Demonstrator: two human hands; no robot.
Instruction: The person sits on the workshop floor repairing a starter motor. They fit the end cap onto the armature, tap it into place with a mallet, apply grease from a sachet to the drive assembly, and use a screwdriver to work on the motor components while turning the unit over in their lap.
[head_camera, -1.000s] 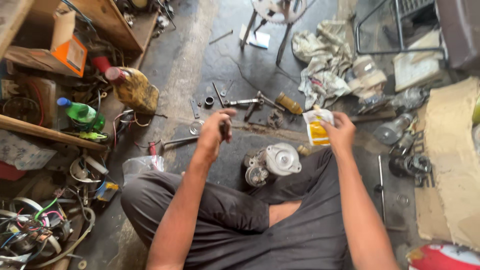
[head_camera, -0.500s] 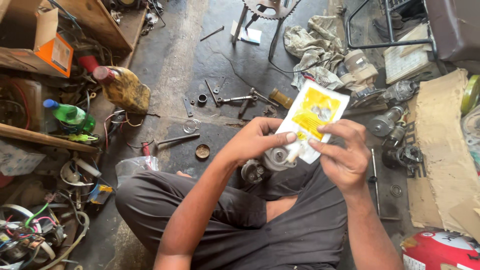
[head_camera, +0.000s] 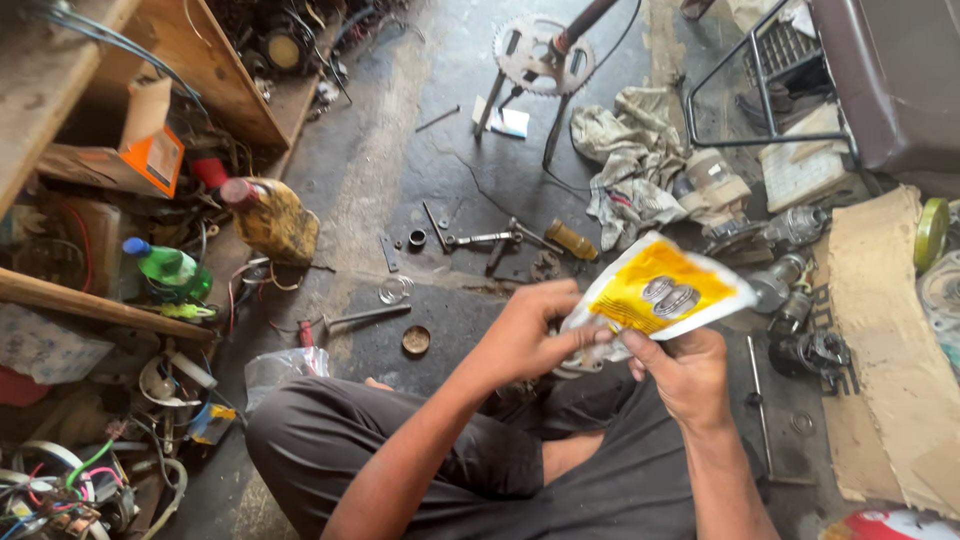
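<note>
The head camera gives the one view, looking down on a person seated cross-legged in dark trousers on a stained concrete floor. Two hands are in frame, both the person's own, and between them one packet (head_camera: 660, 295): a flat yellow and white pouch with two round metal parts pictured on its face. It is held above the lap, just right of the middle of the frame. Its long axis runs on a slant from lower left to upper right; the upper right end points away from the person, toward the pile of rags (head_camera: 625, 165), and the printed face looks up at the camera.

The left hand (head_camera: 525, 335) is closed on the packet's lower left edge, thumb on top and fingers curled below. The right hand (head_camera: 690, 375) pinches the lower edge just beside it, thumb and forefinger pressed together on the pouch, the other fingers folded in. The two hands are nearly touching.

On the floor beyond lie one ratchet wrench (head_camera: 485, 238), one small brass-coloured cylinder (head_camera: 572, 240), one loose socket (head_camera: 417, 238) and one round lid (head_camera: 416, 341). One sprocket (head_camera: 545, 55) sits on a stand at the top. To the left are one yellow oil jug (head_camera: 275, 222) with a red cap and one green bottle (head_camera: 168, 268). A sheet of cardboard (head_camera: 890, 350) lies at the right.
</note>
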